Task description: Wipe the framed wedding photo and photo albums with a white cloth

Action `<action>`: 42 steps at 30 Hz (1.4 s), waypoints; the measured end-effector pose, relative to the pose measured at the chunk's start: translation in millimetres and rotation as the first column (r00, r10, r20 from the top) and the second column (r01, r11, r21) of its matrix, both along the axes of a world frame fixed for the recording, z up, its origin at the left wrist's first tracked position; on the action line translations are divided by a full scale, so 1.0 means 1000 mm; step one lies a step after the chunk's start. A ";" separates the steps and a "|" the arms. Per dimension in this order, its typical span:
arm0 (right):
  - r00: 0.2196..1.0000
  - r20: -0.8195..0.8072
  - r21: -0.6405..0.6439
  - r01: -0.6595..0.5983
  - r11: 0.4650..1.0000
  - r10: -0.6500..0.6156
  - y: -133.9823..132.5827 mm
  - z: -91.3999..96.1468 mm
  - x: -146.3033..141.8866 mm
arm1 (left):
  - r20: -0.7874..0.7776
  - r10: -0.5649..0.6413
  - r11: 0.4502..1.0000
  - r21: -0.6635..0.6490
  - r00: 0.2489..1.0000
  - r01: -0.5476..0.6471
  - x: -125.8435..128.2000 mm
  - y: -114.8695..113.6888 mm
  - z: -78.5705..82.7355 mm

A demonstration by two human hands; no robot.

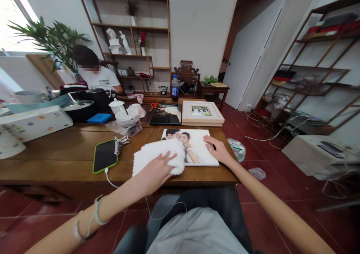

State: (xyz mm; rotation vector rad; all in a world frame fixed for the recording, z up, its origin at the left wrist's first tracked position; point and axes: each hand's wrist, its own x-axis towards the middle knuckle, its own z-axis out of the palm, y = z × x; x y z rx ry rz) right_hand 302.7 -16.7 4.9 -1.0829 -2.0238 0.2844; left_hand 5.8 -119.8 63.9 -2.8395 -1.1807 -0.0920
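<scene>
A white photo panel (204, 147) printed with a couple lies flat near the table's front edge. A fluffy white cloth (146, 152) covers its left part and spreads onto the wood beside it. On top of the cloth lies my left hand (159, 169), its fingers stretched out and pressing down. My right hand (219, 151) rests on the panel's right edge, fingers extended along the surface and a ring on one of them. The cloth hides the panel's lower left corner.
Behind the panel lie a dark photo board (165, 114) and a light wooden frame (203, 112). A charging phone (105, 156), a bagged cup (126, 119) and a blue box (99, 118) stand leftward. A bottle (174, 89) stands further back. Another person (98, 77) sits at the far left.
</scene>
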 end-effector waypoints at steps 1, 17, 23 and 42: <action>1.000 -0.003 -0.001 0.001 1.000 -0.001 0.000 0.000 0.000 | -0.005 -0.012 1.000 -0.012 1.000 0.012 0.001 -0.008 0.003; 0.999 0.043 0.009 0.011 1.000 -0.011 0.001 -0.001 0.001 | 0.151 0.072 0.985 0.147 0.986 -0.094 -0.013 0.138 -0.030; 0.999 0.044 0.012 0.015 1.000 -0.015 0.001 -0.001 0.000 | 0.041 0.008 0.990 0.144 0.999 -0.013 -0.003 0.109 -0.021; 1.000 0.012 0.003 -0.003 1.000 0.003 0.001 -0.002 0.001 | 0.037 -0.144 0.988 0.068 0.989 0.141 0.020 0.079 -0.015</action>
